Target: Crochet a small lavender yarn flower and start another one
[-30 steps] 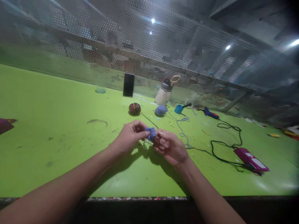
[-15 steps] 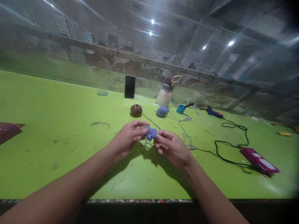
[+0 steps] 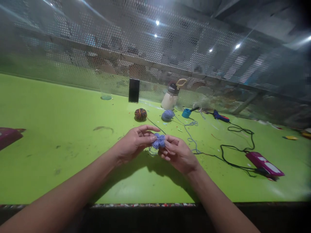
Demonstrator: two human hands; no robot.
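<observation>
My left hand (image 3: 132, 144) pinches a small purple yarn flower (image 3: 159, 141) between thumb and fingers, and my right hand (image 3: 179, 152) grips its other side. We hold it above the green bench (image 3: 60, 110), about midway along the near edge. Beyond my hands sit a multicoloured yarn ball (image 3: 140, 114) and a purple yarn ball (image 3: 167, 115). By the far edge stand a phone (image 3: 134, 91) and a bottle (image 3: 169, 99); toward the near right corner lies a magenta box (image 3: 264, 163) with a black cord (image 3: 227, 161).

Upright dark-screened phone (image 3: 134, 91), pale dark-topped bottle (image 3: 169, 101), small turquoise pot (image 3: 186, 113), blue corded glue gun (image 3: 220, 116), white-labelled magenta box (image 3: 263, 162)
</observation>
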